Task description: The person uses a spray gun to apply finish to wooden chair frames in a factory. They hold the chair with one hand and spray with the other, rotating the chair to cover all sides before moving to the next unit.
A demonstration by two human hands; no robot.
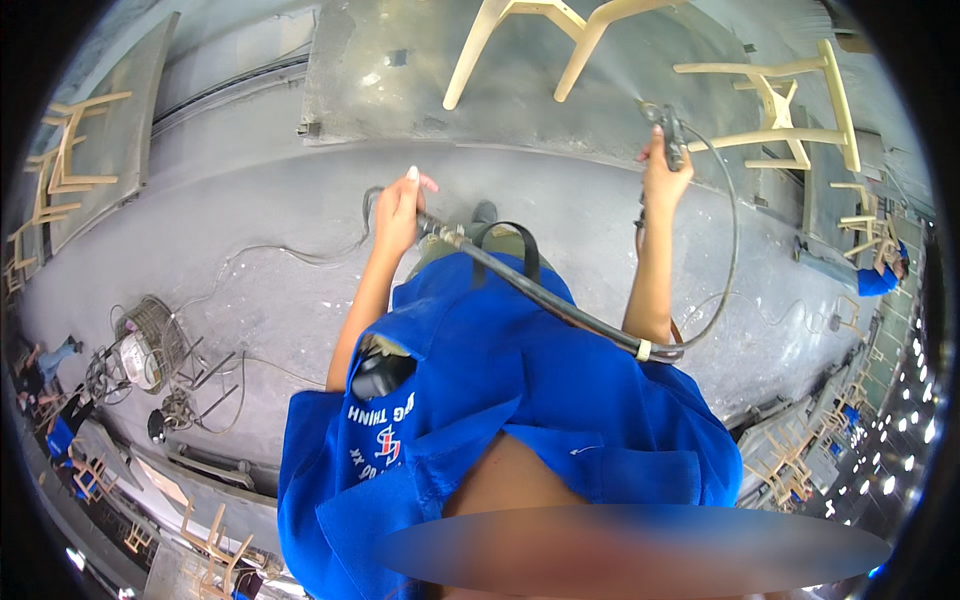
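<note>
Far right, right hand (pixel 665 180): fingers wrapped round spray gun (pixel 672 137)
Left hand (pixel 399 215): curled round hose (pixel 555 300)
Chair (pixel 780 105): may snag looped line (pixel 737 235), jerking gun

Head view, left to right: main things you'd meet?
Pale wooden chair frames → round basket → left hand → dark shoe → right hand holding spray gun → another wooden chair frame → co-worker's blue top.
</note>
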